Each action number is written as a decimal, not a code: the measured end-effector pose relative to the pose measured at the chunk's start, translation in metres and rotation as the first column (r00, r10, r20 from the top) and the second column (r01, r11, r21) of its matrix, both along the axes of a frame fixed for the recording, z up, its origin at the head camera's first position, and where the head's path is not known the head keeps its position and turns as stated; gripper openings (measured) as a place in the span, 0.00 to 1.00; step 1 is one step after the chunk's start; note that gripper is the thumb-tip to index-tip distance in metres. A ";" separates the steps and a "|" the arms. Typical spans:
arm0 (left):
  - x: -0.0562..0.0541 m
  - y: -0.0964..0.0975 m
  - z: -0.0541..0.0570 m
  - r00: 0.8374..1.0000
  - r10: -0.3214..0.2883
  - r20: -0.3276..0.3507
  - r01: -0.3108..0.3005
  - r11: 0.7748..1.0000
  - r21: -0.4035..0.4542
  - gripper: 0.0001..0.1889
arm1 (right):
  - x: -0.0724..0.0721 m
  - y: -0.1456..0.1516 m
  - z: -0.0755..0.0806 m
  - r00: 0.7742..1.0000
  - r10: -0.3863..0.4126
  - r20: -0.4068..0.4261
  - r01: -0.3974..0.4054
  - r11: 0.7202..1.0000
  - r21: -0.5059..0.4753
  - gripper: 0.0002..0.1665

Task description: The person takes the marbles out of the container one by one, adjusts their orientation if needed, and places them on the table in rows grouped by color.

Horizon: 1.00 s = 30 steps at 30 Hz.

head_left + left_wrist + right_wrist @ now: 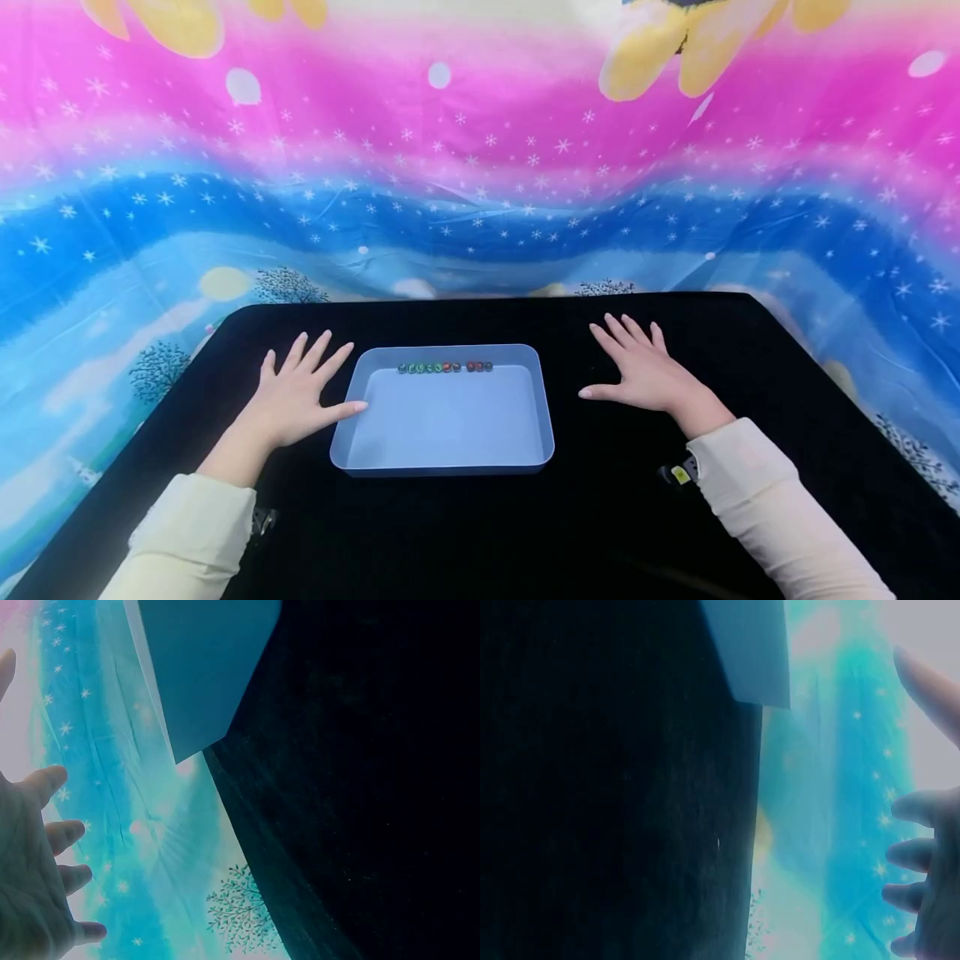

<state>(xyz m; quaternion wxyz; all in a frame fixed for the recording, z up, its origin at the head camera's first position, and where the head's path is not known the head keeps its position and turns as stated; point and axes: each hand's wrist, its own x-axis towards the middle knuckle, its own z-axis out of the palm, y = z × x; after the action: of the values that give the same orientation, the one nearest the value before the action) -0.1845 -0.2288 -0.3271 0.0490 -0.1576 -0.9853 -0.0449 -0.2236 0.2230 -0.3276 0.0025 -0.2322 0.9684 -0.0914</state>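
A shallow blue-grey tray (450, 425) with rounded corners lies on the black table. Along its far side, several small round marbles (429, 367), green, red and dark, form a row with a small gap in it. To the left of the tray is my left hand (296, 400), palm down with fingers spread, its thumb overlapping the tray's left rim in the head view. My right hand (645, 371) hovers to the right, apart from the tray, its fingers spread too. Neither hand holds anything. Both wrist views show the tray's outer wall (202, 667) and spread fingers.
Black cloth covers the table (450, 533). A colourful curtain (480, 183) with snowflakes and trees hangs behind and around it. Small dark wrist devices (678, 473) show at both cuffs.
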 end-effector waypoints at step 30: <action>0.004 0.010 -0.016 0.996 -0.092 0.004 0.092 0.996 0.007 0.46 | -0.003 -0.057 -0.005 0.989 0.146 -0.040 -0.144 0.988 0.051 0.58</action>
<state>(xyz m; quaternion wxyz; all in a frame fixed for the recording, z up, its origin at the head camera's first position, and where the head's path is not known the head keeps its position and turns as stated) -0.1808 -0.2186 -0.3427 0.0453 -0.2027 -0.9769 -0.0508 -0.2266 0.1656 -0.3323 -0.0066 -0.3037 0.9507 -0.0626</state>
